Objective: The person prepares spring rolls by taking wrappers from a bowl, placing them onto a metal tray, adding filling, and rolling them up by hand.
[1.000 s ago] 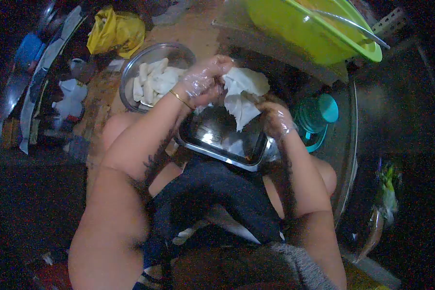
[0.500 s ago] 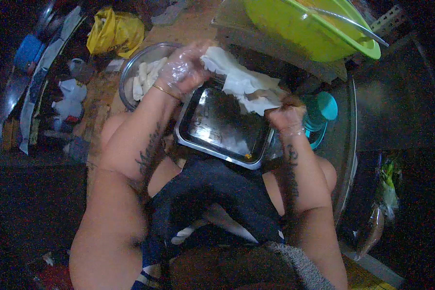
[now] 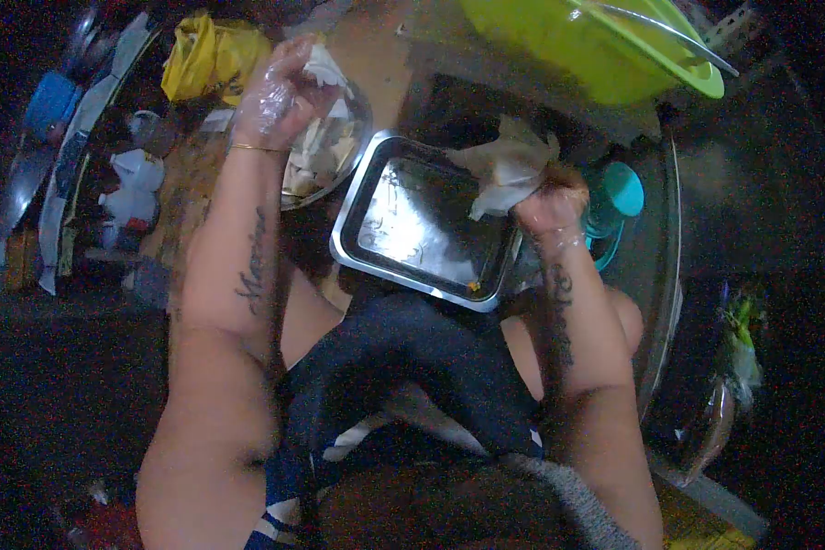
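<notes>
My left hand [image 3: 280,96], in a clear plastic glove, is closed on a small white piece [image 3: 324,69] above the round metal bowl [image 3: 365,137]. Whitish rolls [image 3: 316,165] lie in that bowl, partly hidden by the hand. On the right, my gloved right hand [image 3: 555,203] grips a larger, thin white sheet [image 3: 509,165], which sticks out to the left over the tray's upper right corner. The rectangular metal tray [image 3: 344,229] sits tilted between my forearms, with a small orange bit [image 3: 474,287] near its lower right corner.
Beyond the tray is a lime-green basin [image 3: 596,64] with a metal handle or utensil across it. A teal container [image 3: 616,192] stands right of my right hand. A yellow bag [image 3: 206,60] lies at the upper left. Wrapped greens [image 3: 742,348] are at the far right.
The white sheet stretched between my hands is now in two separate pieces. My left hand has moved up and left over the bowl; my right hand has stayed nearly in place.
</notes>
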Tool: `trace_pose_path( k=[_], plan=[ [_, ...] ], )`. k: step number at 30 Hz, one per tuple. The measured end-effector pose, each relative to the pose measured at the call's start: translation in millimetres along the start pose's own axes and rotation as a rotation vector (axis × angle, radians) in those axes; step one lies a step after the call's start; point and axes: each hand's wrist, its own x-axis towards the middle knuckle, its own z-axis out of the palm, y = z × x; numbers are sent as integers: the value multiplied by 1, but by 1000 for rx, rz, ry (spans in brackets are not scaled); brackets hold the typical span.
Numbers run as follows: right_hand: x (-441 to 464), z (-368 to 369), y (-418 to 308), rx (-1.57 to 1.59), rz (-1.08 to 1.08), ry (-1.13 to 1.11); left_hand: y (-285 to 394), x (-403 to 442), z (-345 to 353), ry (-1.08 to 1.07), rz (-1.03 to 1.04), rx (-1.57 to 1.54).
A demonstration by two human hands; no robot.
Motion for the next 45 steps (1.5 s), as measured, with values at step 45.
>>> trace_pose_path(
  k=[45],
  plan=[
    [4,3,99,-333,304,195,-25,-58,47,-212,-258,-39]
  ],
)
